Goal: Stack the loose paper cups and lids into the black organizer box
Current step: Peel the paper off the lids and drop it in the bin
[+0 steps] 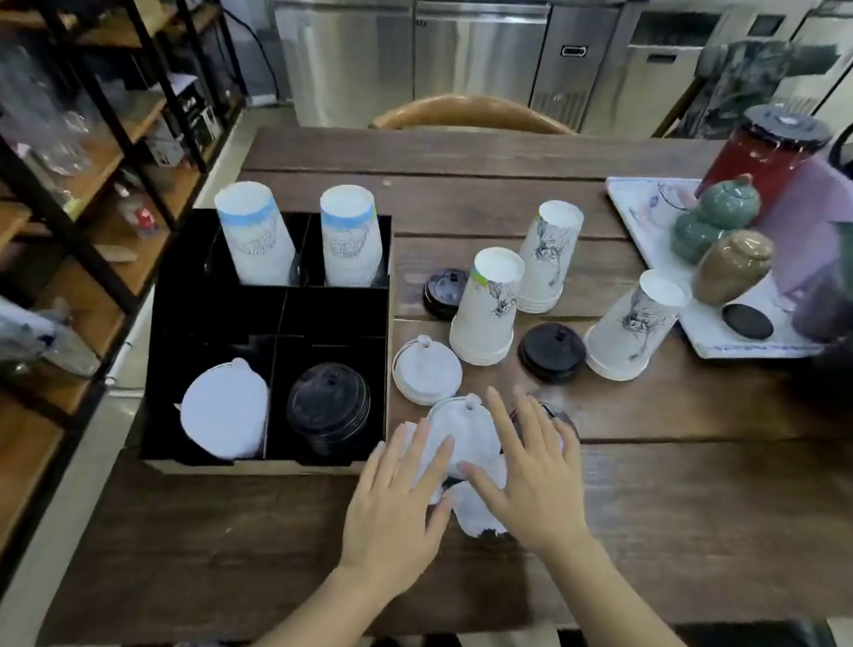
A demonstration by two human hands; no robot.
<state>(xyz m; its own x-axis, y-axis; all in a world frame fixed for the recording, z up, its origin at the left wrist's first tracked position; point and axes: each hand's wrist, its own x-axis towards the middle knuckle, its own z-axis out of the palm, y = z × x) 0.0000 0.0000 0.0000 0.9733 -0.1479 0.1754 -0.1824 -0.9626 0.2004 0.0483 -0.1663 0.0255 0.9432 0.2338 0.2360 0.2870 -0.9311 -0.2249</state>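
The black organizer box (335,315) stands at the table's left. Its back compartments hold two upside-down blue-banded cup stacks (256,236) (350,239); its front ones hold white lids (223,411) and black lids (328,407). To its right, loose white lids (464,427) lie near the front, with one more white lid (425,369) behind them. My left hand (398,506) and my right hand (530,466) rest flat, fingers spread, over those lids. Three upside-down paper cup stacks (487,308) (549,256) (633,326) and two black lids (552,352) (442,291) stand farther back.
A white tray (631,196) at the right carries a red canister (761,156), a green jar (717,219) and a brown jar (733,267). A wooden chair back (471,113) is behind the table. Shelving (85,138) stands on the left.
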